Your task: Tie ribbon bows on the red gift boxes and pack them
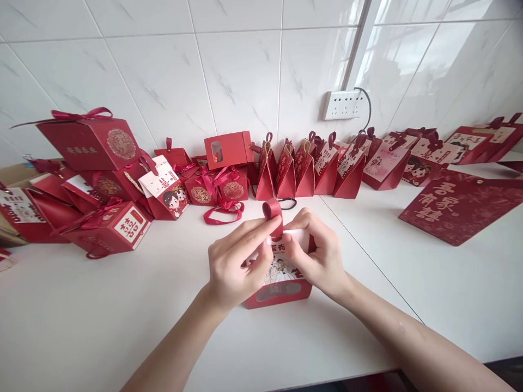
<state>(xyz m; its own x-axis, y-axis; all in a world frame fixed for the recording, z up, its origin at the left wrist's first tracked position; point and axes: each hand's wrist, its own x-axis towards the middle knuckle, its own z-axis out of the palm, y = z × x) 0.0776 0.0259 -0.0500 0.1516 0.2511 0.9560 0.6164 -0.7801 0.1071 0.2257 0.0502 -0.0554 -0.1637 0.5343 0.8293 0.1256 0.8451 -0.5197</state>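
A red gift box (304,289) stands upright on the white table in front of me, with a printed white front and an oval clear window low down. From its top rises a looped red strap (272,208). My left hand (240,260) is closed at the box's top left, its fingers pinching the base of the strap. On the other side, my right hand (319,251) is closed on the box's top edge, thumb in front and fingers behind. The fingers hide most of the top edge and part of the print.
A row of red peaked gift boxes (286,173) lines the tiled wall. Stacked red boxes (87,144) with ribbons fill the left. A loose ribbon (223,213) and a black band (289,203) lie behind my hands. At right lies a flat dark red card piece (461,209).
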